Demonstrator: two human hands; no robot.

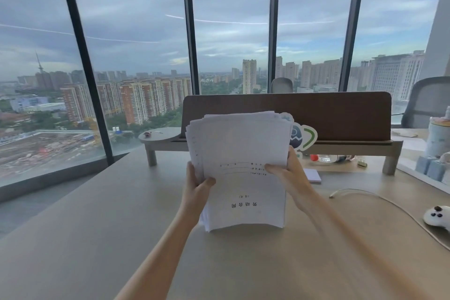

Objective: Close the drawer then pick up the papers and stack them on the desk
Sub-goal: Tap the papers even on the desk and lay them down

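My left hand (pixel 196 184) and right hand (pixel 288 173) grip the papers (pixel 239 168) upright, fingers closed on both side edges. Bottom edge rests on the desk (pixel 109 226); the surface to the left is open.

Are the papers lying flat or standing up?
Standing up. Both hands, left and right, grip the papers' sides, with the bottom edge resting on the desk.

Soft, overcast daylight comes through the windows (pixel 136 31) ahead of me, so my papers (pixel 241 168) are backlit and greyish. Faint streaks of glare cross the glass. The table (pixel 97 238) shows only weak shadows. The window frames (pixel 80 56) bow outward near the edges, and my forearms look smeared.
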